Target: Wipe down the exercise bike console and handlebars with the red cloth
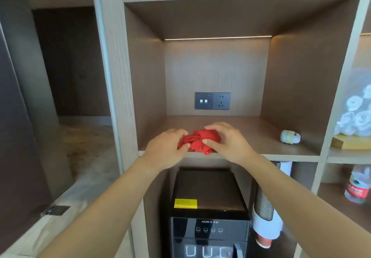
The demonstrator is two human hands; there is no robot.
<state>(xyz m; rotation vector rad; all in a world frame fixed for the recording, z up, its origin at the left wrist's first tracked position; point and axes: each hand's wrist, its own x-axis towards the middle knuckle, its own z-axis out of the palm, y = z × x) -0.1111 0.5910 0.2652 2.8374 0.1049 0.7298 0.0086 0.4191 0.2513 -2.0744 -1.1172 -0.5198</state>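
**Status: Two-Handed Grip**

The red cloth (197, 141) lies bunched at the front edge of the shelf (251, 129), directly between the two sets of fingers. Left hand (165, 149): fingers curled together round the cloth's left side, thumb tip on its front. Right hand (227, 140): fingers curled over the cloth's top right, thumb on its front. Beyond the fingertips, a socket plate (212, 100) sits on the back wall. Well right of the right fingers lies a small white roll (290, 136).
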